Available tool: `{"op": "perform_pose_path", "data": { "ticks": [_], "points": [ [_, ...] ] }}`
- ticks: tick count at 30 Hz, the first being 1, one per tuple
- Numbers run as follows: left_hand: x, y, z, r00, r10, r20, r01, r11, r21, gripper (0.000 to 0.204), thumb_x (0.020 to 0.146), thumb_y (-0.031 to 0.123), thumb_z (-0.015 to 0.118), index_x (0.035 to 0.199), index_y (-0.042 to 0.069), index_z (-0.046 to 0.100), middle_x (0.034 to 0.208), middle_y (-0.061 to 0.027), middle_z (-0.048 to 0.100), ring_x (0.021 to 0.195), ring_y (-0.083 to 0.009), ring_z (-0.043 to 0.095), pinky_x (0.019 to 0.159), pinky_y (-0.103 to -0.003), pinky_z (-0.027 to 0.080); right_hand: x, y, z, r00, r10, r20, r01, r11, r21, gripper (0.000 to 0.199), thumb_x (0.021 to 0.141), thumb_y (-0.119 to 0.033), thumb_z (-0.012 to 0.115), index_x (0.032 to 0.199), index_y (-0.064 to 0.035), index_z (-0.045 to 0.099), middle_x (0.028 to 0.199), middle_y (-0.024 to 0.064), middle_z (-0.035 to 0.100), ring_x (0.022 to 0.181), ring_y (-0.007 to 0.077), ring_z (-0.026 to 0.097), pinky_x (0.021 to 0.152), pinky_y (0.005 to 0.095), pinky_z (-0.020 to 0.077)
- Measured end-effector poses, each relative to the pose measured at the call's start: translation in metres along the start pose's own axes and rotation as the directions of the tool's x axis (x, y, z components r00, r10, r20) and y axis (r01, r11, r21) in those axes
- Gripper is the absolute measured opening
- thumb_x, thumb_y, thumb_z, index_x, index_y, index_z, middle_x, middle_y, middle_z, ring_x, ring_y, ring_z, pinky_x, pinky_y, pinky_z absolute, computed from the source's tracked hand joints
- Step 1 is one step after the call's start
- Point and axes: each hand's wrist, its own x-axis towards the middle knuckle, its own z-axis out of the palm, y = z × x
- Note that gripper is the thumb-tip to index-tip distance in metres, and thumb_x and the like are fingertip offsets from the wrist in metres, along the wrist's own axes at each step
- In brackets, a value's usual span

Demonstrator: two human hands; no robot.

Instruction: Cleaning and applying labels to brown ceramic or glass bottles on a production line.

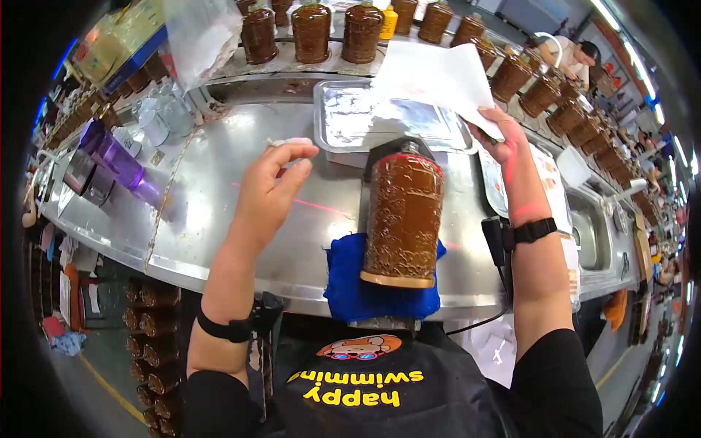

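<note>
We see a long steel workbench with rows of brown embossed bottles behind a shallow metal tray. One brown bottle lies on a blue cloth at the near edge, between the forearms. The left hand pinches a small white scrap in its fingertips above the bench, while the right hand grips a white sheet of paper over the tray.
</note>
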Motion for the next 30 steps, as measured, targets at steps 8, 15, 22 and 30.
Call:
{"op": "perform_pose_path", "data": {
  "ticks": [8,15,22,30],
  "points": [
    [-0.038,-0.003,0.065,0.997,0.038,-0.069,-0.056,0.959,-0.278,0.027,0.094,0.013,0.048,0.114,-0.001,0.058,0.113,-0.0056,0.059,0.107,-0.0129,0.052,0.091,-0.025,0.038,-0.113,-0.007,-0.216,0.945,-0.287,-0.157,0.327,0.842,0.43,0.026,0.084,-0.008,0.06,0.108,0.0024,0.054,0.103,0.0152,0.061,0.091,0.0244,0.061,0.064,0.0275,0.0576],
    [-0.038,-0.03,0.094,0.998,0.015,-0.063,-0.033,0.954,-0.296,0.033,0.096,0.015,0.044,0.123,-0.005,0.046,0.114,-0.0109,0.056,0.103,-0.0176,0.057,0.089,-0.029,0.046,-0.342,0.079,-0.393,0.797,-0.488,-0.355,0.548,0.339,0.764,0.036,0.087,0.002,0.043,0.124,0.0046,0.043,0.12,0.0202,0.051,0.111,0.0316,0.051,0.06,0.0285,0.0487],
    [-0.037,-0.048,0.095,1.0,-0.031,-0.005,0.028,0.949,-0.315,0.036,0.093,0.013,0.047,0.123,-0.005,0.045,0.112,-0.0112,0.057,0.099,-0.0179,0.059,0.088,-0.029,0.047,-0.423,0.272,-0.474,0.393,0.183,-0.901,0.45,0.816,0.362,0.03,0.091,-0.021,0.053,0.113,-0.0013,0.047,0.104,0.0188,0.054,0.083,0.0331,0.055,0.06,0.0392,0.0516],
    [-0.053,-0.043,0.101,0.997,-0.034,-0.066,0.016,0.965,-0.261,0.031,0.092,0.014,0.048,0.118,-0.002,0.049,0.11,-0.0112,0.059,0.097,-0.0171,0.059,0.086,-0.029,0.047,-0.404,0.283,-0.458,0.369,0.09,-0.925,0.328,0.919,0.22,0.021,0.084,-0.004,0.052,0.101,0.0083,0.049,0.099,0.0234,0.059,0.084,0.035,0.062,0.069,0.0442,0.0586]
  ]
}}
